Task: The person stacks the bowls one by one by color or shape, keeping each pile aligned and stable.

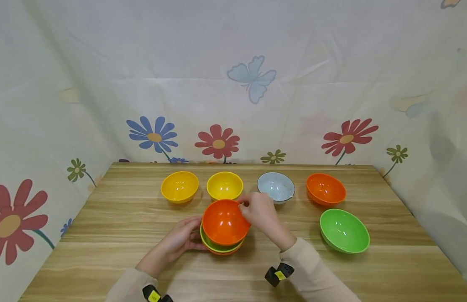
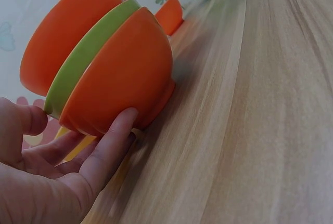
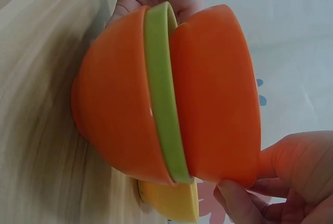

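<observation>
A top orange bowl (image 1: 225,222) sits tilted in the mouth of a yellow-green bowl (image 3: 164,89), which is nested in a lower orange bowl (image 2: 125,73). My right hand (image 1: 259,212) pinches the top orange bowl's rim between thumb and fingers at its right side. On the left of the stack, my left hand (image 1: 182,239) steadies the lower bowls. Its thumb is at the yellow-green rim, and its fingers curve round the side of the lower orange bowl, as the left wrist view shows. The lower orange bowl's base rests on the wooden table (image 1: 116,218).
Behind the stack, a row holds an amber bowl (image 1: 179,187), a yellow bowl (image 1: 224,186), a grey-blue bowl (image 1: 276,186) with a dark rim and another orange bowl (image 1: 325,189). A bright green bowl (image 1: 344,231) stands at the right. A flower-printed cloth (image 1: 188,96) hangs behind the table.
</observation>
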Action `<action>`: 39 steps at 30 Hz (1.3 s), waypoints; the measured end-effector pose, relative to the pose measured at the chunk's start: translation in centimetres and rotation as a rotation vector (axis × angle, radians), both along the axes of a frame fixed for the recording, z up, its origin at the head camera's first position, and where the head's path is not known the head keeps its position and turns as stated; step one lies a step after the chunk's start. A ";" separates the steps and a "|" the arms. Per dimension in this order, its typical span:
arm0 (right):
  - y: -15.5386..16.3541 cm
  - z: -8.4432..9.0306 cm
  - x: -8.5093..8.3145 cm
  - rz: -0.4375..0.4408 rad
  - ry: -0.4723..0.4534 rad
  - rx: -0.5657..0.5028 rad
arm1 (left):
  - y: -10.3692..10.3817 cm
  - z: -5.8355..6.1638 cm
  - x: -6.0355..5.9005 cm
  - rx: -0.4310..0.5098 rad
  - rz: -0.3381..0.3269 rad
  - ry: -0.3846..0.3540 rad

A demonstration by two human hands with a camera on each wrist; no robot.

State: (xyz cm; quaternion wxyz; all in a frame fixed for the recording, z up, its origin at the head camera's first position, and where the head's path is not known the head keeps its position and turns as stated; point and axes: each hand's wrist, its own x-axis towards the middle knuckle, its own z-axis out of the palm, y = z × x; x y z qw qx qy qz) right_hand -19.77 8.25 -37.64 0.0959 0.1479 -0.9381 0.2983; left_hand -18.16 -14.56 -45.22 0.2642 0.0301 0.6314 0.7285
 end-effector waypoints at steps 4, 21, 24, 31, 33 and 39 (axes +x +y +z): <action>-0.2 -0.3 0.1 0.001 0.032 0.005 | 0.0 0.0 0.0 0.005 0.001 -0.003; -0.5 -1.3 0.0 -0.039 0.093 0.039 | 0.0 0.0 0.0 0.011 -0.001 -0.004; -0.6 -1.4 0.1 -0.043 0.085 0.034 | 0.0 0.0 0.0 0.008 0.001 -0.007; -0.8 -1.6 0.1 -0.045 0.093 0.041 | -0.1 0.0 0.0 0.006 0.003 -0.009; -0.8 -1.6 0.0 -0.048 0.086 0.043 | -0.1 0.0 0.0 0.004 0.005 -0.010; -0.8 -1.6 0.0 -0.045 0.075 0.055 | -0.1 -0.1 0.0 0.003 0.013 -0.011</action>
